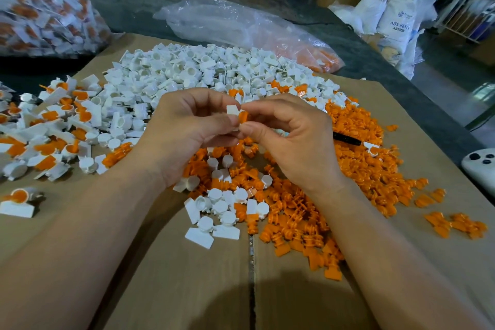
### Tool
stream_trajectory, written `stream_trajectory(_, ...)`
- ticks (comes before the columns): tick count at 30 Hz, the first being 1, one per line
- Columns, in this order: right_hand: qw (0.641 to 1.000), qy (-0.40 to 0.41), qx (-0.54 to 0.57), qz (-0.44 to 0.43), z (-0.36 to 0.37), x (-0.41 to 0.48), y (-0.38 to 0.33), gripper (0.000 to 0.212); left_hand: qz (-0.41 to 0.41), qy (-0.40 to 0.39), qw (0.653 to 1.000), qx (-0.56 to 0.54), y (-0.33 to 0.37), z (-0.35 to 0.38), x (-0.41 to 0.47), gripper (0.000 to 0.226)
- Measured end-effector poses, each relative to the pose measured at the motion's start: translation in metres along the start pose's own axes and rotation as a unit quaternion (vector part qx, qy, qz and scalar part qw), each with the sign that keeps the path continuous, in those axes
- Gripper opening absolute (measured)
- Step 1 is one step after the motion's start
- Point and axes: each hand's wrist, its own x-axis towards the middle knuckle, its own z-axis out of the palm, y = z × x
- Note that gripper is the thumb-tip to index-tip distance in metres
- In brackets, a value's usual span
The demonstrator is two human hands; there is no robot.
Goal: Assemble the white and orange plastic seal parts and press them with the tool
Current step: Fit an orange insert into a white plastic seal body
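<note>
White seal part point(232, 110) and orange insert point(243, 117) touch, held above the orange heap point(294, 211). Left hand point(187, 131) pinches the white part, right hand point(292, 136) pinches the insert, fingertips meeting. Advise aligning the insert squarely with the socket before pushing (seating hidden by fingers).

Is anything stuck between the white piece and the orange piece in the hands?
Nothing visible. The left hand pinches the white part, the right hand pinches the orange part, and the two parts sit right against each other between the fingertips.
</note>
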Motion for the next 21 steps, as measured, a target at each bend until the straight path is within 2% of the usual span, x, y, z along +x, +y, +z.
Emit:
stream_trajectory(8,0.999,0.007,-0.024,-0.026,-0.0001,0.0001,0.0018,0.029,-0.008,0.006,1.000,0.005,0.0007,-0.0016,0.0007,0.023)
stream_trajectory(12,0.999,0.005,-0.036,-0.033,-0.0004,-0.0001,0.0028,0.029,-0.008,0.008,1.000,0.016,-0.0001,-0.0001,-0.0001,0.013)
stream_trajectory(21,1.000,-0.006,-0.011,-0.019,-0.0005,-0.0009,0.0023,0.029,0.012,0.028,0.999,0.026,0.0008,0.0030,-0.0006,0.031)
